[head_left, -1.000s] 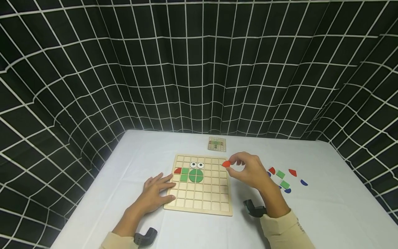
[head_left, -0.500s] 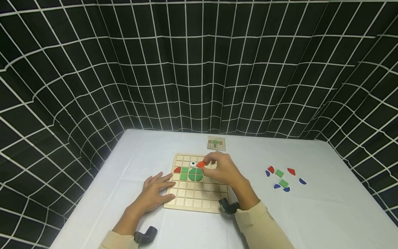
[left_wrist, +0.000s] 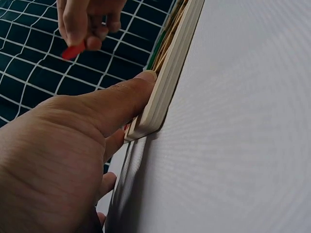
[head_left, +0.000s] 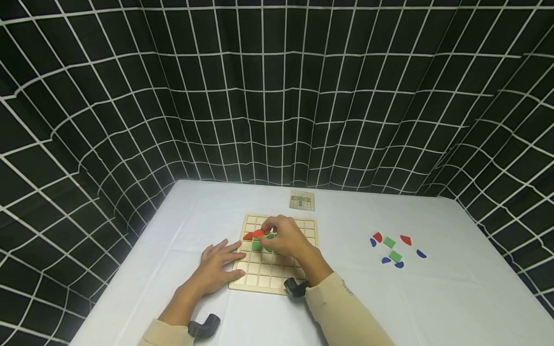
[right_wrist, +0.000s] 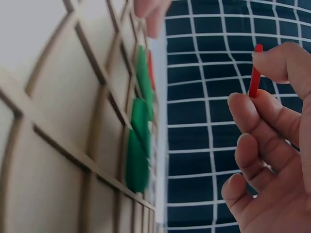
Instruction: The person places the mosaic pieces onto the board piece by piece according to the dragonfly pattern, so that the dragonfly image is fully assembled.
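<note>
Between thumb and fingertips my right hand [head_left: 286, 238] pinches a flat red quarter-round piece [head_left: 258, 233], held edge-on to the right wrist view and above the wooden grid board [head_left: 259, 283]. On the board's left side lie another red piece [head_left: 247, 236] and green squares [head_left: 256, 246]. Just right of them are rounded green pieces [right_wrist: 138, 145], which my right hand partly covers in the head view. It hides the eye pieces there. My left hand [head_left: 220, 270] rests with spread fingers on the board's left edge; its thumb touches the rim in the left wrist view.
A small pattern card [head_left: 302, 200] lies behind the board. Off to the right on the white tablecloth [head_left: 433, 298] are loose red pieces [head_left: 406, 240], green squares [head_left: 395, 256] and several blue half-rounds [head_left: 421, 253]. A black curtain [head_left: 268, 96] with white grid lines surrounds the table.
My right hand has carried the red piece leftward from the board's right edge, past the eye pieces, to above the green squares. The left hand has stayed in place.
</note>
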A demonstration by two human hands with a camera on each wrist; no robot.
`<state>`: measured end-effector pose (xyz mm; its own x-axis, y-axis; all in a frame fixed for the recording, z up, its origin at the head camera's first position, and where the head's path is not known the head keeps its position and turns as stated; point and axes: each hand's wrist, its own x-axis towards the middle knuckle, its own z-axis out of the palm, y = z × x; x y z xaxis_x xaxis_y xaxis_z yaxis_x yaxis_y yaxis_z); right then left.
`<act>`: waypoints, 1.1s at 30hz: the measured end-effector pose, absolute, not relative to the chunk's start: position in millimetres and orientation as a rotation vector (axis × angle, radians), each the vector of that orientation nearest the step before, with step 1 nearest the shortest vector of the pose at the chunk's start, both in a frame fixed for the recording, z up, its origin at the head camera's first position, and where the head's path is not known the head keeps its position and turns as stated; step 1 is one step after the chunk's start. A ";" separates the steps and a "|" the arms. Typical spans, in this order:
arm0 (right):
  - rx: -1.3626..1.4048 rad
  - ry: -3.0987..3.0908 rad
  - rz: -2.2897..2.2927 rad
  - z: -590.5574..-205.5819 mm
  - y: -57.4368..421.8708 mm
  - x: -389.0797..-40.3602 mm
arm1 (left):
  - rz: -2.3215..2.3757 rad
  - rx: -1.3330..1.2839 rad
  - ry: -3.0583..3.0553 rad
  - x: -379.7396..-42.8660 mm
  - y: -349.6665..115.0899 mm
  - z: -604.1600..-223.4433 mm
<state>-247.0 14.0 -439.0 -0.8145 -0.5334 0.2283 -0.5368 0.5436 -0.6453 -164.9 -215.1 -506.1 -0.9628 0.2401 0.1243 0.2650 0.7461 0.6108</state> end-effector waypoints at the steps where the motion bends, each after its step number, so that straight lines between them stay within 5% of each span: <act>1: 0.947 -2.775 1.152 -440.7 11.5 -247.4 | -1.025 -0.423 -2.900 -165.0 -215.2 -506.4; 33: 1.040 -3.018 0.857 -466.7 -23.9 -257.5 | -1.030 -0.465 -2.900 -164.7 -216.0 -505.1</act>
